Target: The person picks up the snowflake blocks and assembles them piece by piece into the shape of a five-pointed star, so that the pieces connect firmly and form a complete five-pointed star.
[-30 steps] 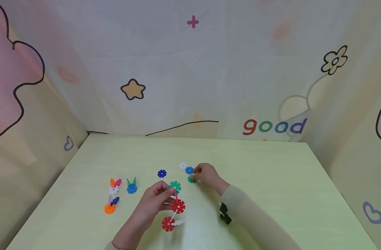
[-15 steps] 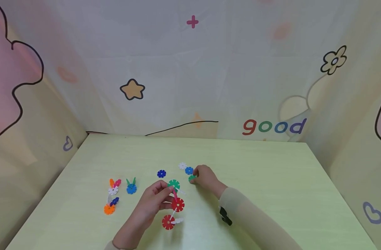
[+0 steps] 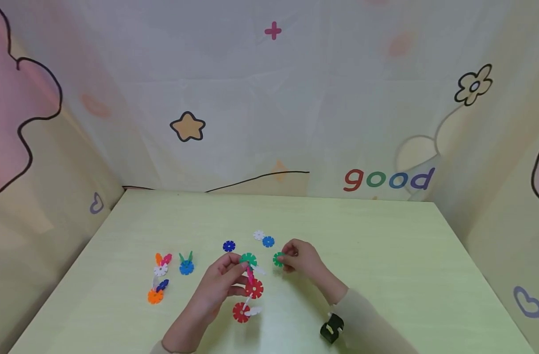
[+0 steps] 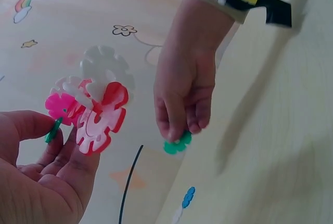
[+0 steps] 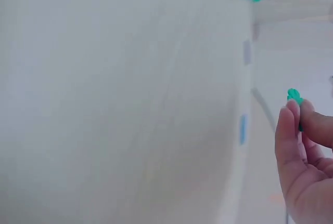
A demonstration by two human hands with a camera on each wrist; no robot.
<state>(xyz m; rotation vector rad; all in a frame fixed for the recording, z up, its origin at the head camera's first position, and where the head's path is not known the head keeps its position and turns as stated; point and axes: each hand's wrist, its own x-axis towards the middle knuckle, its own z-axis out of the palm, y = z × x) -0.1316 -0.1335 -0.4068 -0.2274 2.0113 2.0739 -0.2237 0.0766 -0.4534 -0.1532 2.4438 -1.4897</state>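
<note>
My left hand (image 3: 216, 285) pinches the green disc (image 3: 248, 259) at the top of a joined chain of notched discs. Below that disc hang a pink one (image 3: 250, 275), a red disc (image 3: 254, 288) and a lower red disc (image 3: 241, 312), with white discs slotted between and beside them. To its right, my right hand (image 3: 304, 256) pinches a separate green disc (image 3: 278, 259) between thumb and fingers. The left wrist view shows the chain (image 4: 99, 122) apart from the right hand (image 4: 184, 94) and its green disc (image 4: 177, 143).
Behind the hands lie a dark blue disc (image 3: 228, 246), a white disc (image 3: 258, 235) and a lighter blue disc (image 3: 268, 241). At the left are a blue disc with green ears (image 3: 187, 267) and a joined piece with an orange disc (image 3: 155, 296) at its bottom.
My right hand has drawn back toward me and slightly right, with the green disc lifted away from the blue and white ones. The chain in my left hand has turned and shifted slightly.
</note>
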